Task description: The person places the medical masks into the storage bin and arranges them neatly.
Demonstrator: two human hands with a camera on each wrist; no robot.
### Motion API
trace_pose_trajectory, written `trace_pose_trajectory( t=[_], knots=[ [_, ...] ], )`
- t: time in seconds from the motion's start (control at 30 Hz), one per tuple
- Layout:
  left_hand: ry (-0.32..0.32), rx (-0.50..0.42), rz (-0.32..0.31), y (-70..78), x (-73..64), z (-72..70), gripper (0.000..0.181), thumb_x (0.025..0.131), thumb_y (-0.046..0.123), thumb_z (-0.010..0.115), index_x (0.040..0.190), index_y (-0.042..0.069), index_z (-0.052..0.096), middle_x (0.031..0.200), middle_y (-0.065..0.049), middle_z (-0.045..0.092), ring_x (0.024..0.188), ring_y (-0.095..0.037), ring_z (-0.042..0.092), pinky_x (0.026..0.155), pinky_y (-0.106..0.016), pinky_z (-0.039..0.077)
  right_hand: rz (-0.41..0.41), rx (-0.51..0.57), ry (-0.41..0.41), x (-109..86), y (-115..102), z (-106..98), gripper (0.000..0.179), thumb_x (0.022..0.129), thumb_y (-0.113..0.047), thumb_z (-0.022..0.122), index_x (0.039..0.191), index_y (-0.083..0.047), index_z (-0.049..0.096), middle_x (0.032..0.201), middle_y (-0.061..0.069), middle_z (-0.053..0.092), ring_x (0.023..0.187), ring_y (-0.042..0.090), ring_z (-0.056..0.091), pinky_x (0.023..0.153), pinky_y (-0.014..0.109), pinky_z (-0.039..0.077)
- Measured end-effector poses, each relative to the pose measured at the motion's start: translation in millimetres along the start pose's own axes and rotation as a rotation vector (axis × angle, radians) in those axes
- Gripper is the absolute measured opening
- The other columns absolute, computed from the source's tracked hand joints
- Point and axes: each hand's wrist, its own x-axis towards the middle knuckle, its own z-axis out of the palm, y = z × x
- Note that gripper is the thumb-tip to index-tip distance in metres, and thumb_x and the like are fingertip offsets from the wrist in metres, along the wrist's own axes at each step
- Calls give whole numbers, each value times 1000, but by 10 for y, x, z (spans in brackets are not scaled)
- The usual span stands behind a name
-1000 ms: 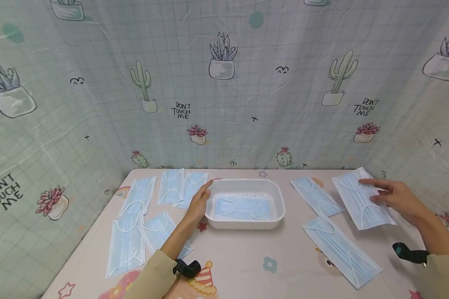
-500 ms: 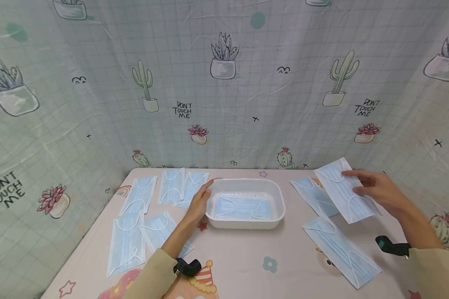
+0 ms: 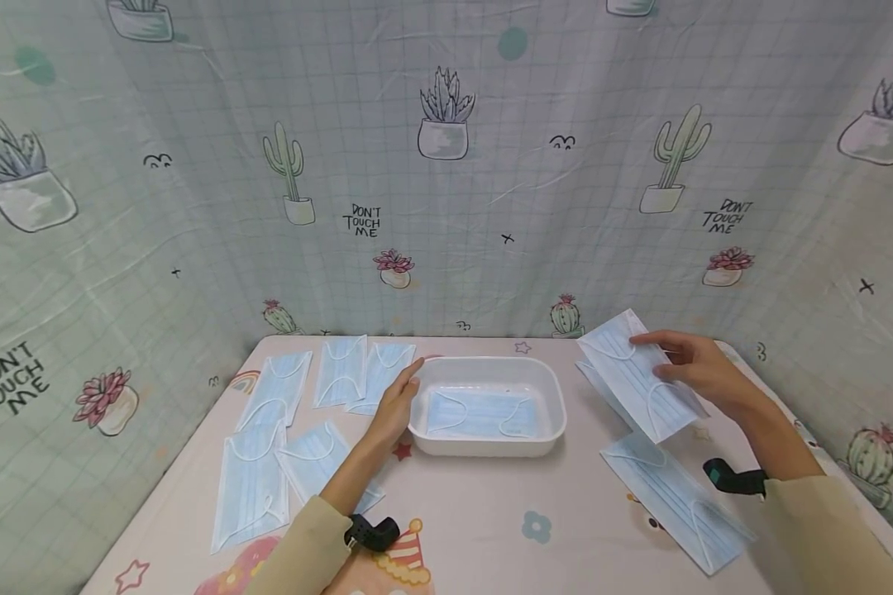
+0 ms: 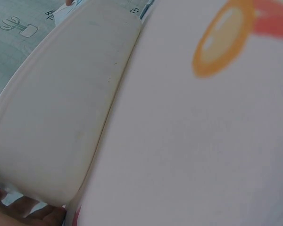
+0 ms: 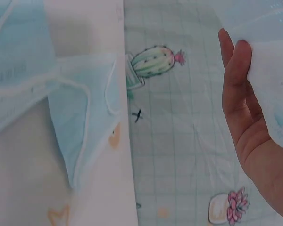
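A white plastic tub (image 3: 487, 449) sits mid-table with a blue face mask (image 3: 484, 411) lying flat inside it. At its left end my left hand (image 3: 394, 407) grips the rim; the left wrist view shows fingers (image 4: 49, 215) against the end wall. To the right of the tub, my right hand (image 3: 703, 370) pinches a second face mask (image 3: 625, 376), raised and tilted above the table. Behind it, another mask (image 3: 597, 387) lies partly hidden. A further mask (image 3: 673, 506) rests on the table below my right hand.
Several more face masks lie on the left of the table, such as one by the front (image 3: 251, 487) and one by the back (image 3: 341, 370). A patterned curtain (image 3: 506, 190) rises behind the table (image 3: 484, 529) and along both sides.
My right hand has moved left with its mask, from the table's right side to over the back right mask, nearer the tub. My left hand and the tub stay put.
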Motion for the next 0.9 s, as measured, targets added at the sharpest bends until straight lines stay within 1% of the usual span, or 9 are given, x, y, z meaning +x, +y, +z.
trace_pose_trajectory(
  t=[0.13, 0.27, 0.3, 0.37, 0.6, 0.77, 0.9],
  knots=[
    [-5, 2, 6, 4, -3, 9, 47, 112, 30, 37, 159, 33, 40, 169, -9, 32, 159, -36, 22, 128, -62, 14, -20, 21, -11, 77, -58, 99, 46, 98, -3, 65, 143, -1, 57, 158, 29, 41, 113, 5, 58, 87, 15, 53],
    [-4, 9, 8, -8, 4, 6, 47, 113, 31, 36, 159, 32, 40, 170, -8, 32, 159, -36, 21, 128, -62, 14, -23, 29, -27, 159, -165, 184, 45, 97, 0, 63, 142, 0, 58, 158, 28, 43, 120, 28, 59, 86, 15, 53],
    [-3, 10, 7, -12, 7, 3, 47, 113, 31, 36, 159, 32, 40, 170, -8, 32, 159, -36, 21, 128, -62, 13, -23, 30, -32, 183, -192, 202, 45, 96, 1, 63, 142, 0, 58, 157, 28, 44, 119, 29, 59, 86, 15, 53],
    [-8, 9, 4, -22, 13, -4, 47, 113, 31, 36, 160, 31, 39, 170, -8, 30, 160, -36, 20, 128, -63, 13, -19, 34, -41, 227, -250, 235, 45, 96, 1, 63, 141, -1, 59, 157, 27, 44, 120, 37, 59, 85, 15, 52],
    [-22, -9, -14, -7, -4, -14, 48, 113, 32, 36, 161, 32, 37, 172, -6, 27, 161, -35, 17, 127, -64, 13, -40, 54, -63, 351, -387, 339, 46, 94, 4, 63, 140, -1, 61, 155, 26, 48, 121, 39, 59, 88, 13, 51],
    [-21, -14, -5, -6, -6, -6, 48, 112, 32, 37, 160, 31, 38, 171, -7, 28, 160, -35, 18, 127, -64, 13, -44, 68, -92, 425, -439, 411, 47, 94, 5, 64, 139, -4, 63, 156, 23, 49, 127, 41, 58, 91, 11, 47],
    [-19, -12, 1, -16, 4, 2, 48, 112, 31, 37, 160, 31, 38, 171, -7, 29, 160, -36, 18, 127, -64, 13, -41, 67, -113, 485, -473, 470, 47, 92, 7, 64, 138, -6, 65, 154, 21, 52, 128, 40, 58, 92, 13, 48]
  ],
)
